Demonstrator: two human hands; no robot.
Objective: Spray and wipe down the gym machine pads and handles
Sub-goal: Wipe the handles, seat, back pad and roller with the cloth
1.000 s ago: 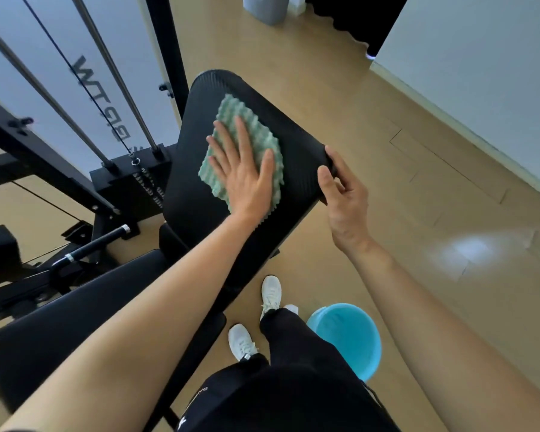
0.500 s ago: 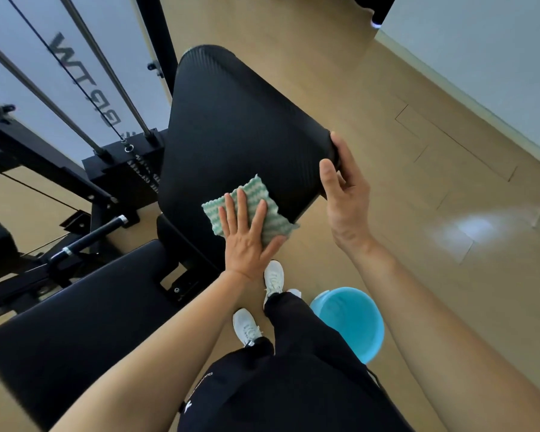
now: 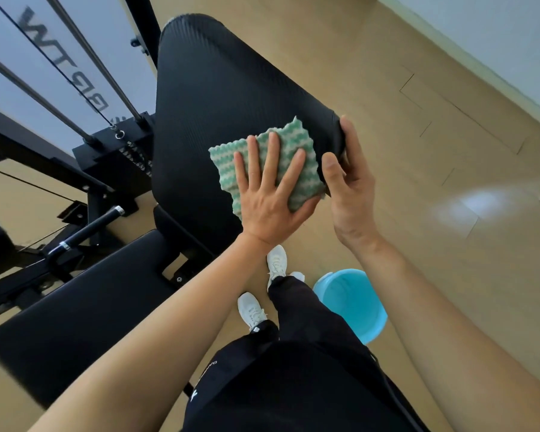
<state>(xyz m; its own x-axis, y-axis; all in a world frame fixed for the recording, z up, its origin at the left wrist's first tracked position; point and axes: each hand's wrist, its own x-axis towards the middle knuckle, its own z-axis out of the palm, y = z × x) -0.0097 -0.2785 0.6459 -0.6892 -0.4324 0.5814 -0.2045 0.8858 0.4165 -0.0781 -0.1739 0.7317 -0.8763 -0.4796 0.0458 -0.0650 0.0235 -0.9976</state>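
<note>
The black back pad point(image 3: 225, 98) of the gym machine tilts up in the middle of the view. A green and white wavy cloth point(image 3: 296, 151) lies on its lower right part. My left hand point(image 3: 272, 198) presses flat on the cloth, fingers spread. My right hand point(image 3: 349, 188) grips the pad's right edge, thumb on the front face beside the cloth. The black seat pad point(image 3: 85, 310) sits lower left. A black handle point(image 3: 89, 229) with a chrome end sticks out left of the seat.
A light blue bucket point(image 3: 354, 304) stands on the wooden floor by my white shoes point(image 3: 262, 288). The black frame, steel guide rods point(image 3: 75, 42) and weight stack point(image 3: 116, 157) are at left. A pale wall runs along the upper right.
My left hand has slid the cloth from the pad's top down to its lower part, then right toward my right hand. The right hand stays on the pad's edge.
</note>
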